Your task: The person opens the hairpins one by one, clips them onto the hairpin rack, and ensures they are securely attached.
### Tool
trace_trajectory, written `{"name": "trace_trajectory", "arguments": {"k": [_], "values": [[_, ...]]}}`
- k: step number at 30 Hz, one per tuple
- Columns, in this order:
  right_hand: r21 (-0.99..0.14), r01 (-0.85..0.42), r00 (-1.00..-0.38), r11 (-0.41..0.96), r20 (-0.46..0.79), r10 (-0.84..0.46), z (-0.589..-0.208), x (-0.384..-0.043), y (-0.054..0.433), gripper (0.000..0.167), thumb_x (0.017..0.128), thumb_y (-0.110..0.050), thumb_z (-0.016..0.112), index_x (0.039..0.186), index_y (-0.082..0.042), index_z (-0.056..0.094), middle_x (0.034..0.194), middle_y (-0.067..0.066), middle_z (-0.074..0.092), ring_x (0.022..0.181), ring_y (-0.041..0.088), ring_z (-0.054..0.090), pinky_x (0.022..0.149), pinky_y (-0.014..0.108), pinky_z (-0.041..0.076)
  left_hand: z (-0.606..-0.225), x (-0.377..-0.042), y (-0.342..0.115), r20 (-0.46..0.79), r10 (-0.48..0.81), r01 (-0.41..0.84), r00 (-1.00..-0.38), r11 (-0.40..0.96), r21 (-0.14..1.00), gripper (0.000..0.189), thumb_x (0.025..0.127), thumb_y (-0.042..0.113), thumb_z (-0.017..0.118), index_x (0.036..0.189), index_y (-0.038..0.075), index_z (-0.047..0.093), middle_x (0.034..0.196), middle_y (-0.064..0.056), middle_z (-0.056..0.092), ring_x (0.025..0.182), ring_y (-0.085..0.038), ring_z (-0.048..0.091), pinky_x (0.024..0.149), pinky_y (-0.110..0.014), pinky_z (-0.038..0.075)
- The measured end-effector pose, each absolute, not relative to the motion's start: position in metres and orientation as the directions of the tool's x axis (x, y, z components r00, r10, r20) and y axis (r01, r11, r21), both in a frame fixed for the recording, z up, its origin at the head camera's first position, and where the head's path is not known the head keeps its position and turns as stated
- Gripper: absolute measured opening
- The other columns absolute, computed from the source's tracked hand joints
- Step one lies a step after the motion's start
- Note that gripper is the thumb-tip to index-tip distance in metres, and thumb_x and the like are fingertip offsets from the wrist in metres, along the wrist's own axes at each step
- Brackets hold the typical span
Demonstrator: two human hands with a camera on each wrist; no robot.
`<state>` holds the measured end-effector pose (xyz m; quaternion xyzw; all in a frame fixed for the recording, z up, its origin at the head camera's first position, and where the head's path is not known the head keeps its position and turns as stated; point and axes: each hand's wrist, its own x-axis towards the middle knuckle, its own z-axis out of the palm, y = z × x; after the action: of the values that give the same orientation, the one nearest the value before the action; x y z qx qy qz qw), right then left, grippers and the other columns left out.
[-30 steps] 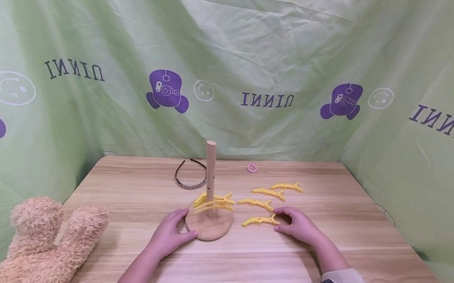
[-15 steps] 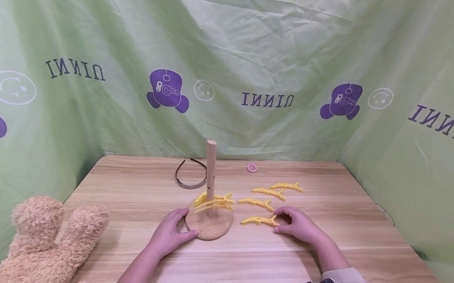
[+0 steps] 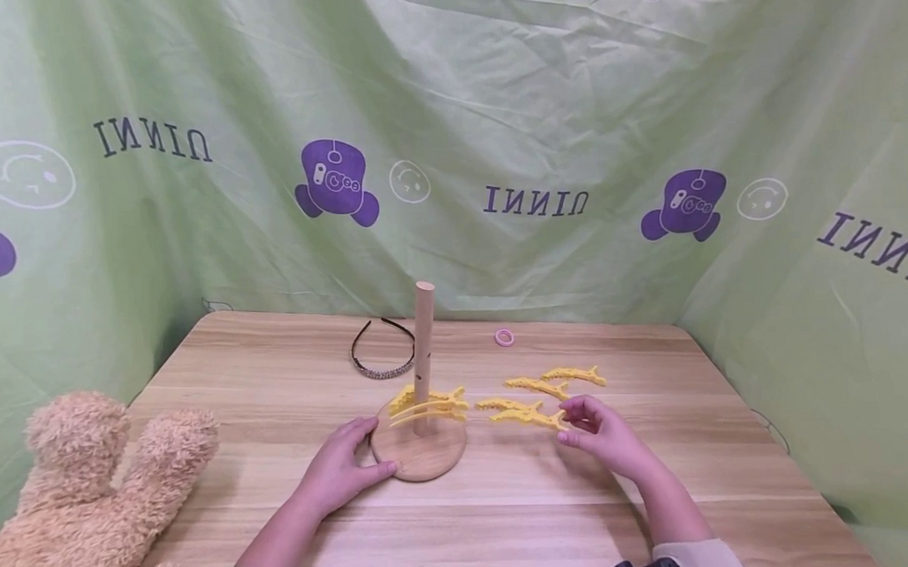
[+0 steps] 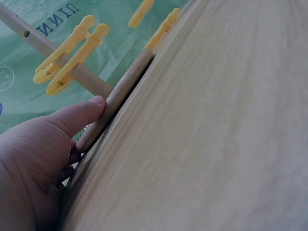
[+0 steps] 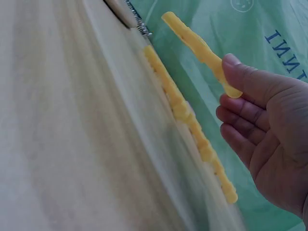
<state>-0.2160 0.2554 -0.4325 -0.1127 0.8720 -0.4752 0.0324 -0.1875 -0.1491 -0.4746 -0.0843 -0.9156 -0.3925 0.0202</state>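
In the head view, my left hand (image 3: 340, 471) grips the round base (image 3: 421, 464) of a wooden stand by its left side. The left wrist view shows the thumb against the rim of the base (image 4: 120, 89). Yellow alligator hair clips (image 4: 79, 60) are clamped across the upright post (image 3: 424, 326), low down. My right hand (image 3: 605, 441) pinches another yellow hair clip (image 3: 520, 417) by its forked end. That clip (image 5: 195, 43) is raised off the table in the right wrist view, its long toothed end pointing left toward the stand.
Three more yellow clips (image 3: 573, 374) lie on the wooden table (image 3: 522, 523) right of the post. A dark beaded headband (image 3: 382, 373) lies behind the stand, and a pink ring (image 3: 504, 338) near the back edge. A fuzzy tan plush toy (image 3: 79, 505) occupies the left front.
My right hand has lifted the nearest yellow clip off the table and moved it slightly away from me and to the right. The left hand and stand have stayed in place.
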Motion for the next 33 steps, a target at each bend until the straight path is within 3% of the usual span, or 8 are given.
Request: {"name": "trace_trajectory", "arguments": {"k": [6, 13, 33], "values": [[-0.868, -0.139, -0.986, 0.477, 0.074, -0.152, -0.417, -0.221, 0.247, 0.046, 0.088, -0.015, 0.073, 0.127, 0.005, 0.058, 0.114, 0.017, 0.064, 0.104, 0.016, 0.065, 0.087, 0.016, 0.055, -0.475, -0.188, -0.149, 0.106, 0.137, 0.171, -0.985, 0.672, 0.720, 0.085, 0.074, 0.042, 0.083, 0.138, -0.004, 0.051, 0.144, -0.028, 0.048, 0.137, -0.047, 0.040, 0.114, -0.061, 0.031], [-0.878, -0.198, -0.979, 0.436, 0.156, -0.131, -0.399, -0.223, 0.220, 0.038, 0.086, -0.011, 0.075, 0.119, 0.005, 0.064, 0.108, 0.021, 0.066, 0.089, 0.002, 0.062, 0.078, 0.014, 0.054, -0.475, -0.188, -0.148, 0.107, 0.137, 0.172, -0.985, 0.669, 0.723, 0.084, 0.074, 0.041, 0.083, 0.138, -0.003, 0.052, 0.143, -0.025, 0.050, 0.136, -0.044, 0.042, 0.114, -0.060, 0.032], [-0.836, -0.335, -0.940, 0.435, 0.267, -0.210, -0.396, -0.241, 0.135, 0.018, 0.084, -0.008, 0.076, 0.101, -0.001, 0.073, 0.093, 0.014, 0.074, 0.093, 0.022, 0.069, 0.070, 0.019, 0.056, -0.475, -0.187, -0.148, 0.117, 0.134, 0.177, -0.984, 0.670, 0.721, 0.084, 0.074, 0.041, 0.083, 0.137, -0.003, 0.052, 0.142, -0.026, 0.050, 0.136, -0.044, 0.043, 0.114, -0.060, 0.033]]}}
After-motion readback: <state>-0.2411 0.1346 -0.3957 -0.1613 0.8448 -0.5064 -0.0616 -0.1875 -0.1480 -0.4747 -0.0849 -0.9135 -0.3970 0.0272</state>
